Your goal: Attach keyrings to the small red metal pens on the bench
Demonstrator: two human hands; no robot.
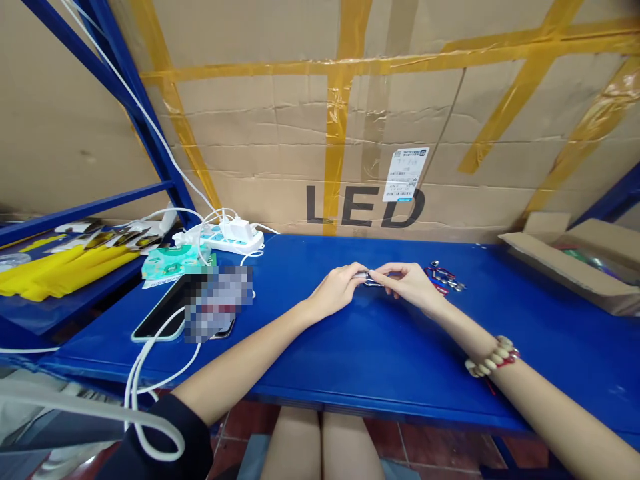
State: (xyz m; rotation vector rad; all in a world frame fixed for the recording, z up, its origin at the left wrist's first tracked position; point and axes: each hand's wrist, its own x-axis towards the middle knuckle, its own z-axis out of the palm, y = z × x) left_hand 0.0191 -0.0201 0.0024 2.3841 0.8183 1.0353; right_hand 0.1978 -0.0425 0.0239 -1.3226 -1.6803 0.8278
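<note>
Over the middle of the blue table (320, 360), my left hand (336, 291) and my right hand (411, 287) meet at the fingertips. Both pinch a small silvery metal piece (371, 283); its exact kind is too small to make out, and the fingers cover part of it. My left fingers are closed on its left end, while the right thumb and forefinger grip the other end. Just beyond the right hand lies a small pile of red and silver metal pieces (446, 277), partly hidden by that hand.
On the left are a phone (163, 310), a blurred-out item (219, 303), a green tissue pack (175, 261) and a white power strip (233, 239) with cables. Yellow items (65, 270) lie farther left. An open cardboard box (575, 267) stands right; a large taped carton (280, 147) backs the table.
</note>
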